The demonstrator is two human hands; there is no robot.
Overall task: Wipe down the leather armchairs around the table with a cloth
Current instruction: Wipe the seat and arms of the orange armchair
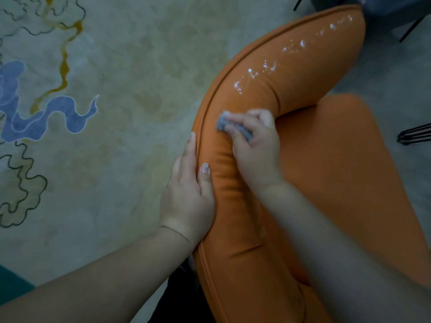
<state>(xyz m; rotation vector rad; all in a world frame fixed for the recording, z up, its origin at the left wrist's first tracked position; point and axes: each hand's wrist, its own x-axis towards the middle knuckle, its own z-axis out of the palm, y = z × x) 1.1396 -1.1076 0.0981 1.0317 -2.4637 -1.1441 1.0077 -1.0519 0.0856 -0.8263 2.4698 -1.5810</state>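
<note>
An orange leather armchair (314,183) fills the right half of the view, seen from above, with its curved padded backrest (275,73) arching from bottom centre to top right. Wet shiny streaks (268,68) run along the upper backrest. My right hand (254,145) grips a small grey cloth (224,124) and presses it on the top of the backrest. My left hand (189,190) holds the outer edge of the backrest, thumb on top, fingers down the outside.
A beige carpet (116,113) with blue, ochre and black wavy patterns lies to the left. Dark furniture with thin black legs (410,26) stands at the top right. Black wire legs (415,134) show at the right edge.
</note>
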